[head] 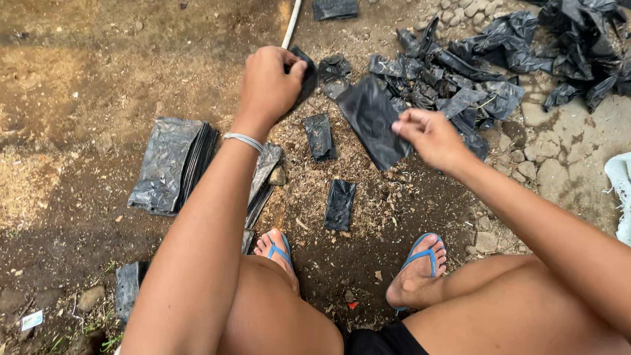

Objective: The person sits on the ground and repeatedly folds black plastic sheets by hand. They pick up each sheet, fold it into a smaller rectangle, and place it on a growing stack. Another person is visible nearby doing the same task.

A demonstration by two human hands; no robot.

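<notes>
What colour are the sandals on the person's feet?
Blue, with blue straps; the sandals show clearly in the head view.

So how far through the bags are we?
Done: a flat stack lies at left, with single bags laid out ahead. In hand: the left hand and right hand each grip a black bag. Left: a crumpled heap at upper right.

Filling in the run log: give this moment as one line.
left hand: grips crumpled black plastic bag | right hand: pinches flat black plastic bag | flat bag stack on dirt ground
</notes>
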